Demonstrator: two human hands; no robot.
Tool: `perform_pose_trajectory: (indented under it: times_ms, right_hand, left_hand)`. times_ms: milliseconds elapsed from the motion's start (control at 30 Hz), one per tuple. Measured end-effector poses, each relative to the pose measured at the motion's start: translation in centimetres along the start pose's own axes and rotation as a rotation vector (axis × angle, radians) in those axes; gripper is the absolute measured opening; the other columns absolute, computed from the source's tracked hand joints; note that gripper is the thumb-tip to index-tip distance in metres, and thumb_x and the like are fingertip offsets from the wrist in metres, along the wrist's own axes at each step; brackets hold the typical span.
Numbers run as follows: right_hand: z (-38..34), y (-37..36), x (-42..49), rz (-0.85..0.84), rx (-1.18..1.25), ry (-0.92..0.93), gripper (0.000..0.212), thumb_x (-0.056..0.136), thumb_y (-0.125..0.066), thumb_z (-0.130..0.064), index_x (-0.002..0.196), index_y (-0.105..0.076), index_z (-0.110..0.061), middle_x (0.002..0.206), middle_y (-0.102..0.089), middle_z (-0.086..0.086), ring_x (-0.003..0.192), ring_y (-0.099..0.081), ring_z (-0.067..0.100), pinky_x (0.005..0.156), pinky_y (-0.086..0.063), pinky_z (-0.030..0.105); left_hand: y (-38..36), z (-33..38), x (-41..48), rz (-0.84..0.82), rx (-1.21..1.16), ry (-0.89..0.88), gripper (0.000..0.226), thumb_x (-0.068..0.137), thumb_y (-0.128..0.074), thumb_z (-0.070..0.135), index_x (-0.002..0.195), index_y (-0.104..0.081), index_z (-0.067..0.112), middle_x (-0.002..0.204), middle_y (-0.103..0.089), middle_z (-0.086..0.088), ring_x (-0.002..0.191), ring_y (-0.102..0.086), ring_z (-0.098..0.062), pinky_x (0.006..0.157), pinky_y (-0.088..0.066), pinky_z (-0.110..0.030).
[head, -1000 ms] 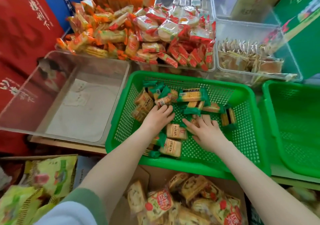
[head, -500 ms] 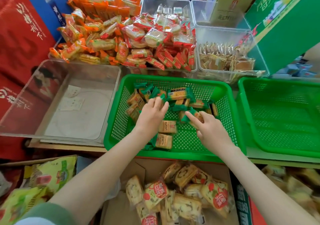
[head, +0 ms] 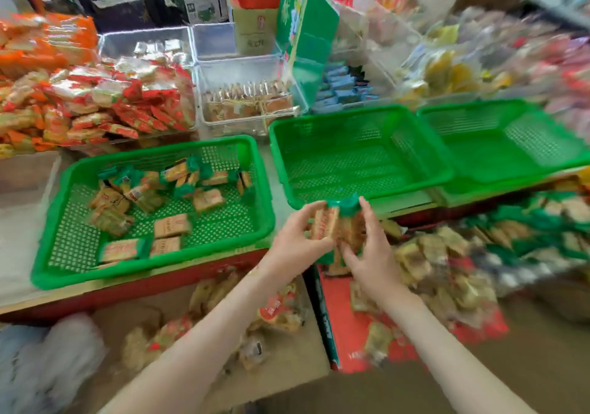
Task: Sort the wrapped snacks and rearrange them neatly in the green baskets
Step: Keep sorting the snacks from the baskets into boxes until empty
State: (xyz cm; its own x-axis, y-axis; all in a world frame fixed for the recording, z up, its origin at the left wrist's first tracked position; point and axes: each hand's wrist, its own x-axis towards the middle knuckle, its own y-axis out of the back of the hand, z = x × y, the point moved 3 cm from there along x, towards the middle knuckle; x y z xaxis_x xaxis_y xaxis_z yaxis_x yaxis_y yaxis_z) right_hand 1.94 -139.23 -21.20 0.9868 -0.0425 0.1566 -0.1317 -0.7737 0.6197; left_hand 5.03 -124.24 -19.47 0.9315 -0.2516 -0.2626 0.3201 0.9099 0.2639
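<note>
- Far left: orange and red packets (head: 105, 104) heaped in piles, not part of this step.
- Left basket (head: 143, 268): loose snacks (head: 172, 225) lie scattered on the mesh floor. They are flat tan packs with green crimped ends, at mixed angles, a few laid flat along the near side. Not neat yet.
- Left hand (head: 297, 241): between the left and middle baskets, near of both. Its fingers are curled onto the left side of the snack bundle (head: 332, 222), with the thumb underneath as far as the blur shows.
- Snack bundle: several of the same tan-and-green packs pressed side by side, clamped between both hands above the red carton (head: 338, 327).
- Handling, my judgement: light, slick film wrappers, probably brittle inside. Packs will slide out of the stack unless it is squeezed evenly from both ends. Hold it by the pack faces; the green crimps are floppy.
- Right hand (head: 373, 254): fingers spread and bent, pinching the bundle's right side, index tip up by the green ends.
- Middle basket (head: 360, 161): just far of the bundle, only bare mesh showing. Likely the drop spot.
- Right basket (head: 510, 145): overlaps the middle one's right edge; blurred.
</note>
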Motion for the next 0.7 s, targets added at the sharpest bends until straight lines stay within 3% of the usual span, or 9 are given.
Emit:
perform_pose_trajectory:
  times_ms: [67,133,233,300,367,500,600,700]
  right_hand:
    - [3.6,5.0,-2.3,0.023,0.015,-0.049,0.08,0.091,-0.063,-0.011,0.144,-0.01,-0.037,0.138,-0.015,-0.031,0.121,-0.011,-0.028,0.095,-0.01,-0.008]
    - [7.2,10.2,-4.5,0.015,-0.026,-0.063,0.079,0.093,-0.06,-0.014,0.147,-0.008,-0.037,0.135,-0.013,-0.035,0.118,-0.007,-0.034,0.093,-0.01,-0.009]
    - [12.0,17.5,-7.3,0.015,-0.103,-0.091,0.079,0.093,-0.06,-0.018,0.149,-0.007,-0.037,0.145,-0.024,-0.019,0.132,-0.015,-0.014,0.107,-0.017,0.004]
    - [15.2,21.8,-8.8,0.012,-0.077,-0.179,0.078,0.093,-0.061,-0.023,0.15,-0.009,-0.037,0.147,-0.025,-0.017,0.138,-0.02,0.0,0.112,-0.025,0.022]
    - [18.1,25.5,-9.9,0.005,-0.08,-0.246,0.08,0.093,-0.062,-0.025,0.151,-0.008,-0.036,0.153,-0.023,-0.013,0.141,-0.02,0.006,0.113,-0.027,0.03]
    - [24.5,32.1,-10.4,0.05,-0.069,-0.364,0.084,0.091,-0.065,-0.025,0.152,-0.008,-0.037,0.154,-0.029,-0.004,0.141,-0.027,0.014,0.109,-0.031,0.03]
    - [30.0,36.6,-9.6,0.108,-0.039,-0.457,0.087,0.09,-0.066,-0.027,0.152,-0.007,-0.038,0.15,-0.035,0.004,0.138,-0.033,0.02,0.105,-0.035,0.031]
    - [35.6,40.5,-7.3,0.154,-0.042,-0.522,0.085,0.09,-0.066,-0.029,0.152,-0.009,-0.033,0.151,-0.033,0.007,0.137,-0.034,0.023,0.105,-0.036,0.034]
  left_hand:
    - [-6.6,1.5,0.0,-0.079,-0.129,0.023,0.06,0.06,-0.071,0.035,0.114,-0.056,0.054,0.12,-0.061,0.009,0.105,-0.063,-0.015,0.093,-0.052,-0.04]
    - [-13.4,2.8,0.1,-0.162,-0.252,0.042,0.052,0.077,-0.075,0.016,0.12,-0.057,0.04,0.118,-0.062,0.001,0.102,-0.063,-0.015,0.088,-0.055,-0.035]
    - [-22.3,4.5,0.8,-0.245,-0.284,0.062,0.046,0.086,-0.069,0.008,0.12,-0.055,0.035,0.112,-0.064,0.003,0.089,-0.065,-0.003,0.074,-0.055,-0.023]
    - [-27.3,5.9,1.1,-0.282,-0.232,0.073,0.048,0.086,-0.071,0.014,0.124,-0.053,0.039,0.116,-0.062,0.006,0.09,-0.063,0.001,0.068,-0.054,-0.017]
    - [-31.4,7.4,1.8,-0.285,-0.177,0.077,0.05,0.086,-0.071,0.018,0.127,-0.051,0.038,0.116,-0.06,0.007,0.09,-0.061,0.002,0.067,-0.054,-0.017]
    - [-38.3,10.0,5.1,-0.255,0.028,0.036,0.055,0.085,-0.071,0.022,0.134,-0.049,0.032,0.119,-0.061,0.003,0.093,-0.061,-0.007,0.084,-0.055,-0.031]
    - [-42.6,12.0,8.4,-0.18,0.213,-0.044,0.056,0.086,-0.069,0.027,0.137,-0.046,0.03,0.125,-0.056,0.002,0.094,-0.057,-0.009,0.075,-0.047,-0.022]
    - [-46.9,13.5,12.8,-0.099,0.393,-0.147,0.06,0.086,-0.066,0.028,0.141,-0.044,0.022,0.132,-0.053,-0.003,0.116,-0.051,-0.018,0.085,-0.037,-0.022]
